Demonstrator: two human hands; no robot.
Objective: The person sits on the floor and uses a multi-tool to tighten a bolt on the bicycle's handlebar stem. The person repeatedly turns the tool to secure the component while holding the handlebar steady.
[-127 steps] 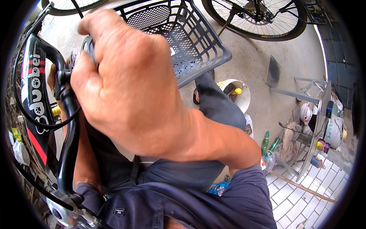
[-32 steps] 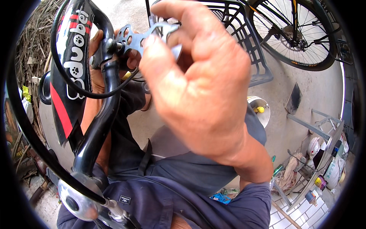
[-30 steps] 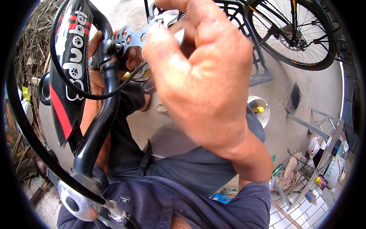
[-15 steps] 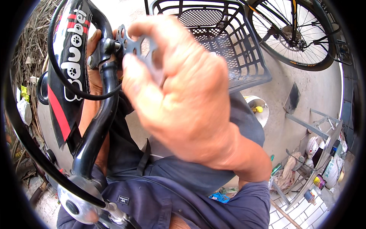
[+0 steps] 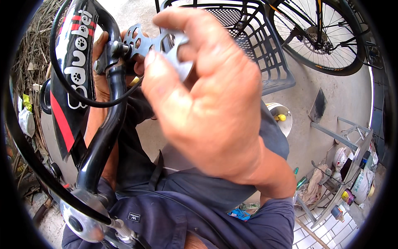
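Observation:
My right hand (image 5: pixel 211 99) has its thumb against a flat grey multi-hole wrench (image 5: pixel 143 41), with other fingers behind the plate and the index finger lifted off above it. The wrench's far end meets a bolt (image 5: pixel 123 47) on the black clamp (image 5: pixel 110 60) of a curved black handlebar (image 5: pixel 115 112). Behind that clamp, my left hand (image 5: pixel 100 85) is wrapped round it, partly hidden by the tube. Left fingertips show right of the tube, near a small yellowish piece I cannot make out. A black cable loops in front of the handlebar.
A black, white and red padded cover (image 5: pixel 74 62) lies left of the handlebar. Beyond my right hand stand a black basket (image 5: pixel 269 62) and a bicycle wheel (image 5: pixel 348 66). At right are a white bucket (image 5: pixel 287 126) and a metal frame (image 5: pixel 333 137) among bags.
My right hand has shifted a little to the right, its index finger rising from the wrench. The wrench has turned and more of its plate shows. My left hand stays in place.

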